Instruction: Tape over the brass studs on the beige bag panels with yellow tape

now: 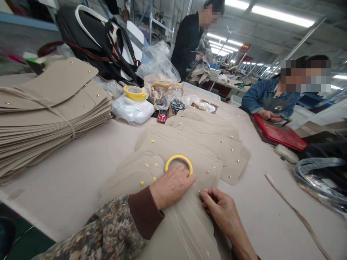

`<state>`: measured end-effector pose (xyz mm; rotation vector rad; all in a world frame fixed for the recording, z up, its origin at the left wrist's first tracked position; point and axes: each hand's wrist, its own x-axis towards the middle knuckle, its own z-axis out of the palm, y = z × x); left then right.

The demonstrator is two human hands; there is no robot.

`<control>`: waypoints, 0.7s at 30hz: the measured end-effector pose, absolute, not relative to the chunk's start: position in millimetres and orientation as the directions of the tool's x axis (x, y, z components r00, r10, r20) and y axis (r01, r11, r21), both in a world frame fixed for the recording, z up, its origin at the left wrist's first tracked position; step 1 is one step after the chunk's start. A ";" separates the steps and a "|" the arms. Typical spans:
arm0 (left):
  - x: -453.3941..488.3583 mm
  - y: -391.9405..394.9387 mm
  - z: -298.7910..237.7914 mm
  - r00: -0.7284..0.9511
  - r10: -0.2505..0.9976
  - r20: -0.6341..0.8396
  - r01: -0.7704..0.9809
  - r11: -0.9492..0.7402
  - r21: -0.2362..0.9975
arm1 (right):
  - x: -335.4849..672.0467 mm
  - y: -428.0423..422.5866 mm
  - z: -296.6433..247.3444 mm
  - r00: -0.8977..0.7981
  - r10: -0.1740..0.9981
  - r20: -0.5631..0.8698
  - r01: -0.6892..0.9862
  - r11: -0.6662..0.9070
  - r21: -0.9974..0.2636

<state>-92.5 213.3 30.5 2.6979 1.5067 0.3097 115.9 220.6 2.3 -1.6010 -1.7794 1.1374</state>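
Note:
My left hand (173,184) is closed on a roll of yellow tape (179,157), its fingers curled over the near rim. The roll rests on a fanned stack of beige panels (187,146) with small metal studs and bits of yellow tape on them. Close on the right, my right hand (221,209) pinches thumb and forefinger together at the panels' edge, beside a small metal stud (200,193). What sits between those fingertips is hidden. More beige panels (187,231) spread under and below both hands.
A tied pile of beige panels (48,108) stands at the left. Behind are another yellow tape roll (135,92), plastic bags (132,110) and a black bag (89,39). A strap (295,213) lies at right. One co-worker (271,97) sits by a red board (282,133); another (187,43) stands behind.

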 end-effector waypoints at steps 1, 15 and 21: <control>-92.8 213.1 30.3 0.507 0.847 0.157 0.839 -0.527 0.135 | 115.0 220.2 2.8 -0.210 0.969 -0.130 0.603 0.023 -0.798; -92.8 214.3 24.7 0.490 0.850 0.192 0.841 -0.519 0.152 | 116.0 217.5 -4.2 -0.132 0.984 0.121 0.765 0.179 -0.619; -92.5 215.0 25.6 0.490 0.850 0.194 0.839 -0.520 0.162 | 125.0 204.7 -5.9 -0.245 0.958 0.152 0.711 0.284 -0.644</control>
